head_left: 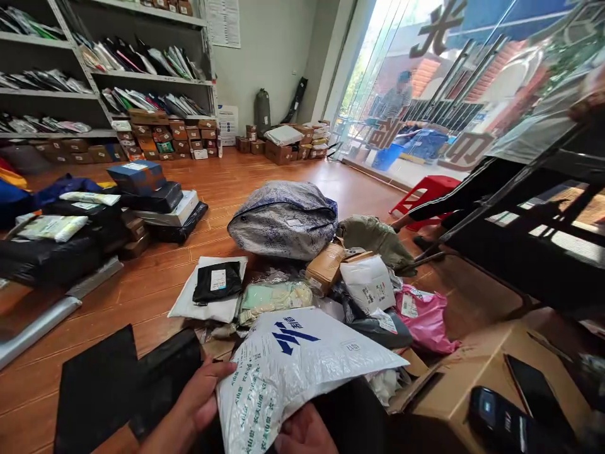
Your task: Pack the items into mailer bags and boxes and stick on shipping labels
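White mailer [326, 366], one, blue logo, green print: near centre, tilted, between both hands. Left hand [201, 397]: closed on the mailer's left edge, thumb on top. Right hand [307, 432]: fingers curled at the near edge, partly hidden; whether gripping, cannot tell. Just beyond: clear-wrapped parcel [274, 299]; left of it, black pouch [217, 282] lying on white bag [182, 306]. Farther: grey sack [283, 221]. Right: pink bag [430, 318]; nearer, carton [477, 356] bearing phone [536, 388]. Near left: black parcel [94, 391], flat on floor [155, 284].
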Action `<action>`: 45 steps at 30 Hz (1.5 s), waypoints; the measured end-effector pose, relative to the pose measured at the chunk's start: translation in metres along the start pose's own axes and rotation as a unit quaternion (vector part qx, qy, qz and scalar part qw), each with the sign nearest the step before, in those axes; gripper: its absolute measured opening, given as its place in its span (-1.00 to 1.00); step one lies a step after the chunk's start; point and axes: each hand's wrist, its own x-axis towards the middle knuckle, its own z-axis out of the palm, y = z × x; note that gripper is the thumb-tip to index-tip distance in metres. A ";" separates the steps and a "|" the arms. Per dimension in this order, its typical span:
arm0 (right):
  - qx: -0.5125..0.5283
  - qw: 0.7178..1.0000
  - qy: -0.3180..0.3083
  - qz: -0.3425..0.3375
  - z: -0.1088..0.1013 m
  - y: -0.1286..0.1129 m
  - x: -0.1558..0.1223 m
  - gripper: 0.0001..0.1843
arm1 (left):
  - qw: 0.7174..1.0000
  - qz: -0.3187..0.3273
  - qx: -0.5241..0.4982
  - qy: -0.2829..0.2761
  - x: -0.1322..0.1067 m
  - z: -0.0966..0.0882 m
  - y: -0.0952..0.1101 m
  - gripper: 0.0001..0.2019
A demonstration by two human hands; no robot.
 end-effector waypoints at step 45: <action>-0.587 0.742 -0.105 -0.305 0.077 -0.177 0.058 -0.87 | 0.628 0.529 0.554 -0.140 -0.059 0.114 0.083 -0.86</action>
